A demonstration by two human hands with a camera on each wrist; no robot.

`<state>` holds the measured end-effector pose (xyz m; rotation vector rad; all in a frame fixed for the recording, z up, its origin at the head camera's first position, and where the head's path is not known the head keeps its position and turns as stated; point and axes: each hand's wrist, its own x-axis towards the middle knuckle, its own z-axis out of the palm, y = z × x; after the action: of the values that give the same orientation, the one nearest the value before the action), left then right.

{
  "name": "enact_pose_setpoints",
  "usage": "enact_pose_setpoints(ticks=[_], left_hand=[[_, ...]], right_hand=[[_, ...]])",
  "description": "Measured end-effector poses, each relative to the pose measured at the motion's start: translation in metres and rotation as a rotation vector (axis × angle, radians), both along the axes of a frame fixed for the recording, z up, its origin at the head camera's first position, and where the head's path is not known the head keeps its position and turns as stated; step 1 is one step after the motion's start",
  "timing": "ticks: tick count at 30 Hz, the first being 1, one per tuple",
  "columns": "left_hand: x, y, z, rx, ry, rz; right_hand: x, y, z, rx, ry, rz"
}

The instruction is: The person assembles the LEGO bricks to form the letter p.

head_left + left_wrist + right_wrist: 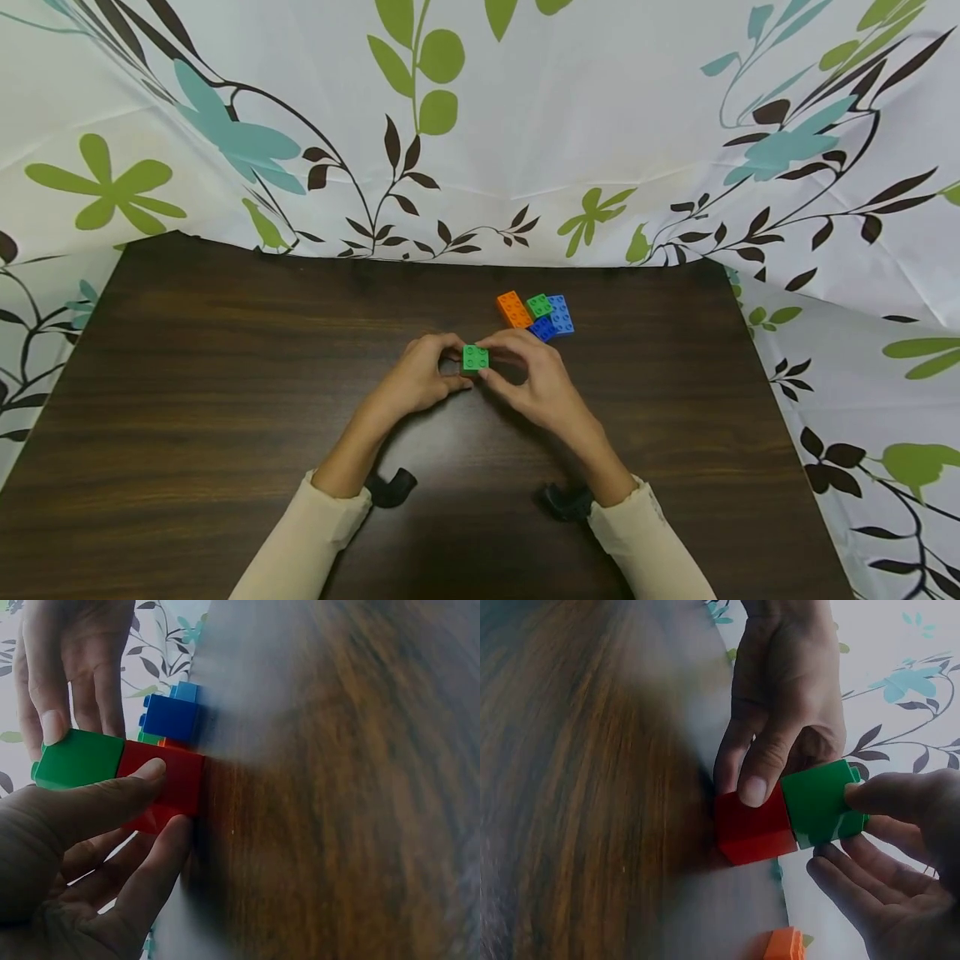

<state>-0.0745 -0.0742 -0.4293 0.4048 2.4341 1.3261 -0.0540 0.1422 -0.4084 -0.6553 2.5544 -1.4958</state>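
Note:
A green building brick [475,358] with studs on top sits on a red brick [754,829]; from above the green one hides the red. My left hand [423,375] grips the red brick low down at the tabletop, thumb on its near side and fingers round the far side. My right hand [536,379] pinches the green brick [826,802] between thumb and fingers. In the right wrist view the two bricks meet face to face, with a thin seam between them. The red brick rests against the table.
Just beyond my right hand lie an orange brick [513,309], a small green brick [538,306], a dark blue brick [542,329] and a lighter blue brick [561,314], close together. The dark wooden table [225,375] ends at a patterned cloth [480,167] behind and at the sides.

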Motion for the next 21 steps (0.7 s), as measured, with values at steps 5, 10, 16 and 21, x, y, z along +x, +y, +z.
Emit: enact_pose_setpoints(ticks=[5,10,16,21], left_hand=[[0.0017,0.0019,0.0007,-0.01,-0.005,0.012],[0.0024,0.0021,0.0013,-0.026,-0.013,0.026],[0.0045,0.0057,0.0029,-0.074,0.014,0.027],[0.0063,0.0074,0.0036,-0.066,0.045,0.025]], right_hand=[[-0.0008,-0.0004,0.0032,0.041,0.041,0.015],[-0.0024,-0.0014,0.0041,0.055,0.058,0.021],[-0.003,-0.0001,0.0014,0.019,-0.019,0.004],[-0.0029,0.0058,0.002,0.019,-0.053,-0.013]])
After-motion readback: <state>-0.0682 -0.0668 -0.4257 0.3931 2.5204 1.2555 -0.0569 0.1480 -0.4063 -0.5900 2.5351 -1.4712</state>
